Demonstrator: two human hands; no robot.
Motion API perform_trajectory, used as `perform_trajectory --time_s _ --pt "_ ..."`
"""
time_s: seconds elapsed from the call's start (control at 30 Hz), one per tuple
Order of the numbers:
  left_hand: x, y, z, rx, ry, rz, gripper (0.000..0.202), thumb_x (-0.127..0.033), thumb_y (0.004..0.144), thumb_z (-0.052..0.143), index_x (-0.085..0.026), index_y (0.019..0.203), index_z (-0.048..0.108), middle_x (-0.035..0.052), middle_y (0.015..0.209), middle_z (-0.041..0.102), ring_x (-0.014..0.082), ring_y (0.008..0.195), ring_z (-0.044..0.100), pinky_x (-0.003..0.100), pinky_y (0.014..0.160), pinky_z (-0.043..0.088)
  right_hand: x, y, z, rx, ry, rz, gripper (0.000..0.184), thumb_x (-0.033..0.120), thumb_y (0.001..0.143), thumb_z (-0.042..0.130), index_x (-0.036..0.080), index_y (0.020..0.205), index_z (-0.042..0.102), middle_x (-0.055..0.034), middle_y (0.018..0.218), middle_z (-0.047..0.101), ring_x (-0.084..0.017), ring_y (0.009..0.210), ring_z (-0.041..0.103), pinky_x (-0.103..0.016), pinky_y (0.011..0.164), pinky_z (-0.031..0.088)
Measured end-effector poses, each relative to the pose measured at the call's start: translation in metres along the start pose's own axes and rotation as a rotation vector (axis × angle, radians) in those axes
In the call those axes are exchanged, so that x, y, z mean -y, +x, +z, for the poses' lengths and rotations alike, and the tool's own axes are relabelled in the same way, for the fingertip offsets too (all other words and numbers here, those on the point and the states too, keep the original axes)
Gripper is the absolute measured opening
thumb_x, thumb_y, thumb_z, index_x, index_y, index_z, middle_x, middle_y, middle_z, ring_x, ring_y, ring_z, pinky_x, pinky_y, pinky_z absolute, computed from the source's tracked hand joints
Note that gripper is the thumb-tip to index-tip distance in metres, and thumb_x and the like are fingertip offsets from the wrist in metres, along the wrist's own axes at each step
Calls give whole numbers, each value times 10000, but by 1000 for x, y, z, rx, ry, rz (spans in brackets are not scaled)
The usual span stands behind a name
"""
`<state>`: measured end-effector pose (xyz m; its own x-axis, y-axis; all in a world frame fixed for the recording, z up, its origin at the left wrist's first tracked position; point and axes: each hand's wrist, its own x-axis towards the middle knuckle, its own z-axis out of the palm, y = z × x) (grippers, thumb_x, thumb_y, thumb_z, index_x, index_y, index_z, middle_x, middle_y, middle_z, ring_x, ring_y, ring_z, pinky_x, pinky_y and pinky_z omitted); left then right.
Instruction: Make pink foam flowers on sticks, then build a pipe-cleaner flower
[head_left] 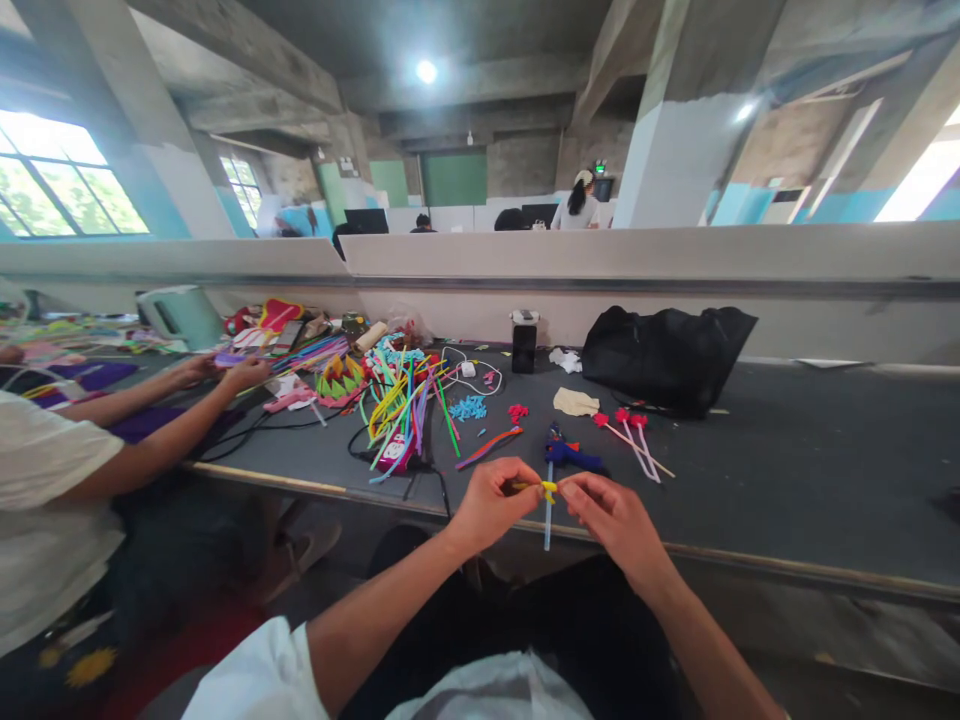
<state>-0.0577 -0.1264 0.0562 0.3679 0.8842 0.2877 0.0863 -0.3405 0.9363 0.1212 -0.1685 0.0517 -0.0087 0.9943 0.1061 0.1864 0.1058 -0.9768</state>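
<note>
Just over the table's front edge, my left hand [495, 502] and my right hand [615, 515] pinch a small bent yellow pipe cleaner [550, 492] between their fingertips. Behind it on the table lies a dark blue glue gun [581, 458], and a pale glue stick [548, 528] points from it towards me. Beyond my left hand are an orange and purple pipe cleaner [489, 447], a small pile of red pieces [517, 412] and a pile of light blue pieces [469, 407]. Red-tipped pink stems [639, 448] rest past my right hand.
A heap of coloured pipe cleaners [405, 400] covers the table to the left, beside a magenta power strip [394, 452] with cords. At the back stand a black bag [664, 355] and a dark box-shaped object [524, 345]. A co-worker's hands [244, 372] work at far left.
</note>
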Motion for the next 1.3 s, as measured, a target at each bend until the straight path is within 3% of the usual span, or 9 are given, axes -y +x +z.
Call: perform_trajectory --time_s 0.17,0.27,0.5,0.6,0.67,0.77,0.93,1.13,1.3 --pt "1 -9 0 79 150 183 68 -122 708 612 -139 671 666 -9 627 568 95 603 496 199 553 338 -6 -6 7 202 110 139 423 581 785 644 176 685 571 62 535 372 -66 474 272 -223 437 189" --pt "1 -14 -2 158 89 51 32 -143 689 635 -128 679 661 -12 628 577 86 582 488 192 533 337 -7 -10 5 290 119 146 402 567 797 635 174 727 587 69 550 356 -68 482 261 -224 449 193" --pt "4 -13 4 261 -212 -437 104 -207 617 667 -139 658 599 -74 520 468 51 467 341 187 453 247 -2 -8 -6 322 -202 -77 265 391 853 603 173 702 600 16 640 502 -120 622 428 -247 580 321" --pt "4 -5 4 326 -222 -493 91 -221 650 636 -150 659 580 -81 511 429 50 445 291 193 433 219 -4 -1 -8 342 -151 -39 291 418 833 635 170 687 590 20 632 489 -111 608 412 -240 562 307" --pt "4 1 3 340 -44 -332 66 -211 691 615 -151 683 588 -58 562 473 65 483 366 192 459 277 -9 4 -9 346 -18 85 347 477 809 660 172 676 563 44 592 423 -84 541 337 -227 501 248" --pt "4 8 -2 313 391 130 182 -182 714 629 -165 895 639 9 786 610 129 691 552 213 588 412 -16 11 -10 329 254 271 400 533 772 698 180 689 527 82 557 309 -59 492 191 -222 448 134" --pt "7 13 -10 305 795 680 220 -322 917 543 -168 1060 608 80 949 671 167 825 641 260 726 501 -16 15 -11 400 485 362 368 493 768 737 162 757 577 86 541 316 -49 488 178 -220 443 105" --pt "6 23 -19 218 861 850 291 -383 953 510 -158 1121 586 71 902 705 157 803 678 245 703 521 -14 24 -14 419 565 404 342 452 800 726 160 761 553 77 559 331 -44 493 222 -202 433 112" --pt "13 39 -24 278 776 915 134 -255 935 530 -195 929 650 41 802 679 123 714 647 228 683 502 -16 31 -14 443 642 479 390 443 771 756 177 727 475 88 570 292 -34 485 213 -180 421 103"
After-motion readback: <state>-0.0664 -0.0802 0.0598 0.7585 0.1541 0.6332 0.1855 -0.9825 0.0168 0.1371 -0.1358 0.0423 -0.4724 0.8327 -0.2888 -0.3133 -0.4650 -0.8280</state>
